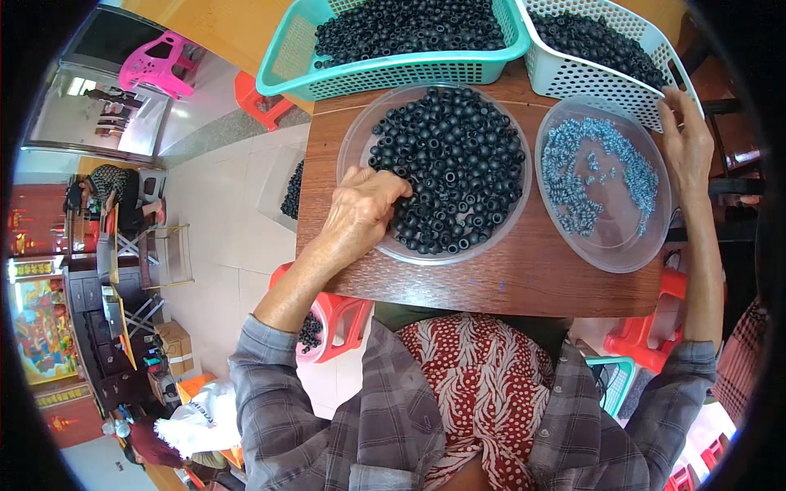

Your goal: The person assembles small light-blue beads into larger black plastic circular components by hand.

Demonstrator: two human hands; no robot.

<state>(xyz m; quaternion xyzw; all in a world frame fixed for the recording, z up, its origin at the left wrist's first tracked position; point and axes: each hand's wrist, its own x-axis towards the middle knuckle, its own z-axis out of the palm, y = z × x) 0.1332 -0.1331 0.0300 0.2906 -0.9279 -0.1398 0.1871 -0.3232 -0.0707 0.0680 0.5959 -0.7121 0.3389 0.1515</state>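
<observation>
A round clear plastic tub [354, 155] holds many small black hollow plastic pieces [450, 159] on the brown wooden table. At its near left rim is my left hand [360, 211], fingers curled closed against the pieces; whatever they pinch is hidden. On the right, my right hand [689, 143] is up at the near right corner of a white perforated basket [594, 86], with its fingers closed on the rim. Beside that wrist stands an oval clear tub [610, 260] with small blue, shiny pieces [573, 147] scattered around its bottom.
A teal basket [385, 78] full of black pieces sits behind the round tub. Below the table's left edge are a red stool [354, 323] with a bowl of black pieces and another clear container [278, 184]. A pink chair [155, 65] and other people are farther left.
</observation>
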